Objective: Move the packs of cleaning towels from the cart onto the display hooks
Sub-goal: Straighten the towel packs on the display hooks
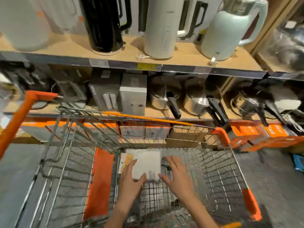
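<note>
We see one white pack lying flat in the wire cart, near its far end. Our left hand rests its spread, straight fingers on the pack's left side. Our right hand hovers flat just beside its right edge, fingers apart, gripping nothing. Beyond the cart, shelves carry kettles above and pots below.

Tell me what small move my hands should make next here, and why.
Probably close both hands on the white pack and lift it. It lies in the wire cart, the left hand open over its near left corner, the right hand open beside its right edge. Neither has a grip yet.
</note>
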`<state>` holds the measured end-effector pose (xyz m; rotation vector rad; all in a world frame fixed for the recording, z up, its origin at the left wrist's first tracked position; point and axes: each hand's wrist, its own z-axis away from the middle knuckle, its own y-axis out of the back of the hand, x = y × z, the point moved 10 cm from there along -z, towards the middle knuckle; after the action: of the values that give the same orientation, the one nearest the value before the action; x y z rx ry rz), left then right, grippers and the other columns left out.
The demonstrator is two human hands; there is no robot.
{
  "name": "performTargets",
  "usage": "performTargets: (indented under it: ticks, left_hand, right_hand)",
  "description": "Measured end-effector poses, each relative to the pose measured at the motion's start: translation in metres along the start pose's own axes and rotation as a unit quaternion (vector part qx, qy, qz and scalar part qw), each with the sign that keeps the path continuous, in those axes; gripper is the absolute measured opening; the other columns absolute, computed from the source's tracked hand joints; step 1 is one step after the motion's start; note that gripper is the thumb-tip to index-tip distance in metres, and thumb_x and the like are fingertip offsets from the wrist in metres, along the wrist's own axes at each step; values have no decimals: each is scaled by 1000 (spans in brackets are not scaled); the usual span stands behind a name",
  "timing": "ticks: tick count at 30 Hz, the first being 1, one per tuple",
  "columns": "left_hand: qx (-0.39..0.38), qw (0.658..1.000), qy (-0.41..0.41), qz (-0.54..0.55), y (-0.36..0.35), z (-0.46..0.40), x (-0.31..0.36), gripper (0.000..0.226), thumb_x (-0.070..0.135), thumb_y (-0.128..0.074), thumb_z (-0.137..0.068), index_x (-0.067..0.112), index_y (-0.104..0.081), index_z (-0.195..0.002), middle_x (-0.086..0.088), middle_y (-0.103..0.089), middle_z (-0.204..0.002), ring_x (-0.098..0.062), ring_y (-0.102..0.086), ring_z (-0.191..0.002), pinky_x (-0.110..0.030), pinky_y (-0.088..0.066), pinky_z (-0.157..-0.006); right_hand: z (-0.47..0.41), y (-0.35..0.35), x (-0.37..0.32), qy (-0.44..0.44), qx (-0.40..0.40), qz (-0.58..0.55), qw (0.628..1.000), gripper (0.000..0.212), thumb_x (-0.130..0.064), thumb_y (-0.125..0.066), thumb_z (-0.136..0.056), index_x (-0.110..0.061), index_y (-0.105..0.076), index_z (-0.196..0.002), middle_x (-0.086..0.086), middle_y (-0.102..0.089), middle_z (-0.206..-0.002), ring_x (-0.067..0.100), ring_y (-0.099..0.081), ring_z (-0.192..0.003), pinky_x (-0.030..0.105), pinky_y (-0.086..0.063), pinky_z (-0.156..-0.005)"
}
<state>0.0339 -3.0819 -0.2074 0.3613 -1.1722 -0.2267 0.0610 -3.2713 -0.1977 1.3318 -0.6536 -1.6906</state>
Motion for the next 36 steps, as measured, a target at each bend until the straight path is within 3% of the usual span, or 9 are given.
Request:
performTargets:
  ticks: [4,7,9,14,19,25,29,32,36]
  left_hand:
    - [42,997,33,52,3,-28,-28,61,10,-71,-84,23,-40,-135,2,-42,-138,-16,-39,-128,-13,-36,-97]
    - [75,995,36,51,1,-46,-51,61,3,-73,-80,27,-41,-126,2,-48,-129,-16,-47,-119,-20,-39,-99]
    - [87,993,58,54,-3,-61,-71,62,8,-74,-80,29,-41,-128,6,-49,-127,-11,-46,-115,-6,-38,-91]
    - [140,982,108,62,-25,-102,-141,63,10,-75,-80,22,-45,-134,3,-49,-125,-20,-49,-121,-43,-43,-102]
    - [188,964,165,86,-50,-134,-188,69,11,-75,-80,13,-42,-140,-4,-46,-138,-15,-44,-122,-9,-32,-88]
    - [201,959,154,123,-61,-162,-219,66,-1,-71,-80,13,-44,-139,-5,-45,-130,17,-58,-86,-3,-46,-73]
    - [258,945,180,85,-57,-152,-242,68,5,-74,-78,18,-44,-138,-4,-43,-131,0,-46,-96,3,-35,-71]
    - [287,938,189,39,-56,-144,-250,67,1,-75,-74,6,-48,-135,-15,-47,-132,-8,-44,-102,7,-33,-76]
    - [296,930,217,36,-67,-133,-264,73,-1,-81,-68,-6,-47,-133,-30,-44,-137,-40,-39,-130,-26,-36,-100]
  right_hand:
    - [-45,-40,-2,12,-44,-24,999,72,-49,-56,-89,-31,-19,-149,-6,-13,-158,14,-11,-145,38,-15,-118]
    - [-75,-70,6,11,-82,-36,996,71,-47,-56,-90,-31,-19,-148,-8,-15,-157,13,-12,-144,36,-16,-116]
    - [-103,-95,13,11,-106,-48,993,70,-44,-58,-90,-28,-23,-148,-7,-19,-156,13,-15,-143,33,-18,-116]
    - [-171,-162,27,27,-158,-46,986,70,-32,-66,-87,-15,-30,-145,0,-30,-152,15,-26,-140,24,-17,-113]
    - [-221,-218,35,37,-196,-51,979,73,-36,-66,-86,-13,-31,-145,6,-36,-147,20,-32,-136,26,-28,-107]
    - [-262,-260,32,71,-219,-14,973,80,-44,-70,-80,-13,-34,-144,6,-41,-146,22,-36,-135,31,-32,-106]
    - [-273,-281,26,115,-234,94,961,94,-60,-66,-74,-14,-28,-146,6,-40,-148,21,-37,-135,38,-19,-115]
    - [-270,-290,26,128,-216,153,956,101,-68,-64,-69,-16,-26,-147,5,-40,-148,18,-35,-137,44,-7,-118]
    - [-261,-301,34,117,-231,147,955,101,-68,-68,-65,-21,-27,-145,5,-40,-147,21,-34,-137,43,-18,-116]
